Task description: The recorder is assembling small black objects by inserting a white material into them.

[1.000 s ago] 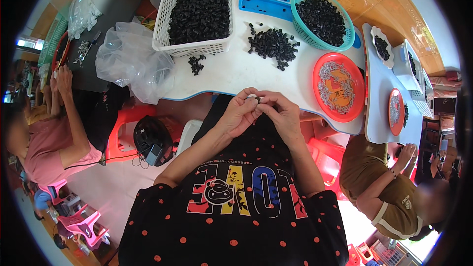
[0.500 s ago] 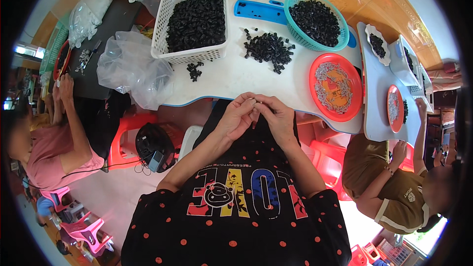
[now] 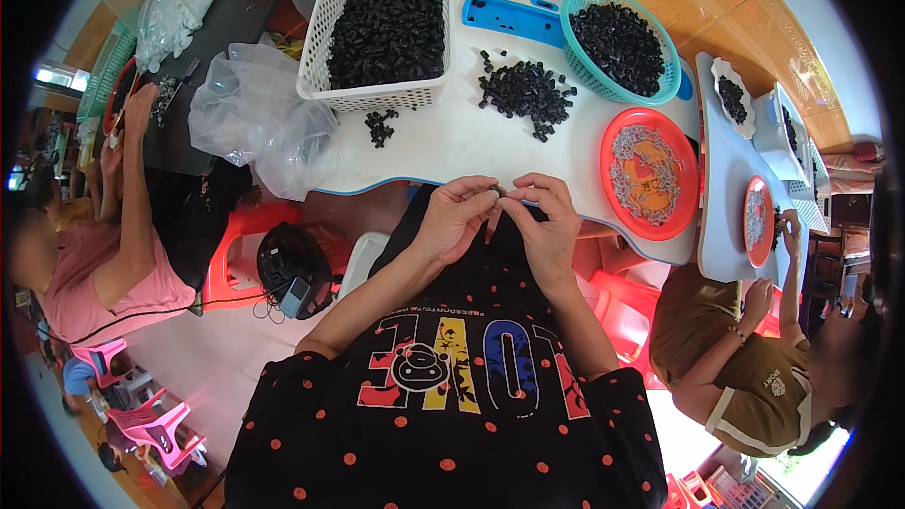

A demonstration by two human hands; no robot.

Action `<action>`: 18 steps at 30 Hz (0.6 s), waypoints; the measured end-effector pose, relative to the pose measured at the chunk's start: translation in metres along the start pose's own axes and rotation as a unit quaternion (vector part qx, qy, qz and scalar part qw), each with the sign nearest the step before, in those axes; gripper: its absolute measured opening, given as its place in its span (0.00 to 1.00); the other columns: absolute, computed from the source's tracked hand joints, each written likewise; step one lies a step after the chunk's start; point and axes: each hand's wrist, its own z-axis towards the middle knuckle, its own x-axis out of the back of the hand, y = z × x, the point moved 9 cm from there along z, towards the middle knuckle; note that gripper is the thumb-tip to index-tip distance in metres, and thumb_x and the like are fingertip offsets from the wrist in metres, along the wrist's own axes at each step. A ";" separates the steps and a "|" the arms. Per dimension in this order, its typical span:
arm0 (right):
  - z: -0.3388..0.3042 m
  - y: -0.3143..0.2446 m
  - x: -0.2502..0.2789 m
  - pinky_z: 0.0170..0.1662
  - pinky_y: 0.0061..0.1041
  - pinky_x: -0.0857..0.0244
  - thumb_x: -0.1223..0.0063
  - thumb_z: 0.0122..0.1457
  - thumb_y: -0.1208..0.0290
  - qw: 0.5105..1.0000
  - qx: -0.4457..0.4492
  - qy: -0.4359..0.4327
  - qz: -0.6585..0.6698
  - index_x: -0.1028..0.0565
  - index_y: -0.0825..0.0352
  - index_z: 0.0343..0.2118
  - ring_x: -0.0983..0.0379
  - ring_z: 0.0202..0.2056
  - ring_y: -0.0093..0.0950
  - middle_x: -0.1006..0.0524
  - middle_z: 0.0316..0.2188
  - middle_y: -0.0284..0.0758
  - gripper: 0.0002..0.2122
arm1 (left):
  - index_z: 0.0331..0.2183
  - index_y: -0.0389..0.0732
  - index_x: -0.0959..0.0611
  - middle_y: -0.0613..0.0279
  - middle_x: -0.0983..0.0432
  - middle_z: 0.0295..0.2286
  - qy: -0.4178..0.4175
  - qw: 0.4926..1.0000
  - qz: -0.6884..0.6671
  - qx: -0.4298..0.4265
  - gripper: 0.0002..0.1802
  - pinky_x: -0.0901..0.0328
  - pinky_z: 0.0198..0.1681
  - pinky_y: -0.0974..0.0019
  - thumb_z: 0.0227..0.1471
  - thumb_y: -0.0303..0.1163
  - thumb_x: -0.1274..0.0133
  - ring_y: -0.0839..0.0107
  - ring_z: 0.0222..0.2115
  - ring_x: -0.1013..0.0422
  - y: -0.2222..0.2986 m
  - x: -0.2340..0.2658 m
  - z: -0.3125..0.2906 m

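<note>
My left hand point(image 3: 456, 222) and my right hand point(image 3: 547, 228) meet in front of the table's near edge, fingertips together. Between the thumbs and forefingers of both is a small dark part point(image 3: 497, 190), mostly covered by the fingers. Beyond the hands, a loose pile of small black plastic parts point(image 3: 528, 99) lies on the white table point(image 3: 424, 153). To the right sits a red plate point(image 3: 609, 190) with many small pale grey pieces on it. A smaller cluster of black parts point(image 3: 380, 127) lies left of the pile.
A white basket point(image 3: 415, 94) and a teal basket point(image 3: 624, 94), both full of black parts, stand at the back. Between them is a blue tray point(image 3: 514, 21). A clear plastic bag point(image 3: 250, 123) hangs over the table's left edge. Co-workers sit at both sides.
My right hand has shifted slightly right, and its fingers have lifted and spread a little. The dark part now shows between the fingertips. The view has tilted slightly.
</note>
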 end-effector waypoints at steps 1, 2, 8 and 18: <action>0.000 0.000 -0.001 0.47 0.24 0.36 0.36 0.48 0.80 1.000 -0.004 -0.004 0.005 0.21 0.68 0.30 0.28 0.42 0.27 0.24 0.39 0.35 0.06 | 0.38 0.35 0.18 0.57 0.20 0.31 -0.013 1.000 0.003 -0.011 0.08 0.30 0.27 0.72 0.54 0.21 0.45 0.74 0.27 0.25 0.002 -0.002 0.000; 0.000 0.001 -0.001 0.47 0.24 0.36 0.36 0.48 0.80 1.000 -0.007 -0.007 0.009 0.21 0.68 0.30 0.28 0.42 0.27 0.24 0.39 0.34 0.06 | 0.38 0.35 0.18 0.57 0.20 0.31 -0.001 1.000 0.011 -0.001 0.08 0.30 0.27 0.72 0.54 0.21 0.45 0.74 0.27 0.25 0.001 0.001 0.000; 0.005 0.010 -0.010 0.45 0.22 0.35 0.36 0.48 0.80 0.990 -0.048 -0.061 0.114 0.21 0.69 0.31 0.28 0.42 0.25 0.24 0.38 0.34 0.07 | 0.41 0.35 0.20 0.59 0.21 0.31 -0.015 0.998 -0.017 0.051 0.11 0.29 0.29 0.72 0.54 0.20 0.45 0.74 0.27 0.25 -0.007 0.006 0.003; 0.004 0.016 -0.021 0.22 0.16 0.32 0.40 0.52 0.79 0.977 -0.019 -0.171 0.128 0.20 0.65 0.43 0.27 0.24 0.19 0.24 0.30 0.34 0.13 | 0.52 0.34 0.32 0.59 0.22 0.34 -0.063 0.990 -0.055 0.112 0.24 0.27 0.32 0.74 0.54 0.20 0.46 0.75 0.29 0.25 -0.016 0.000 0.002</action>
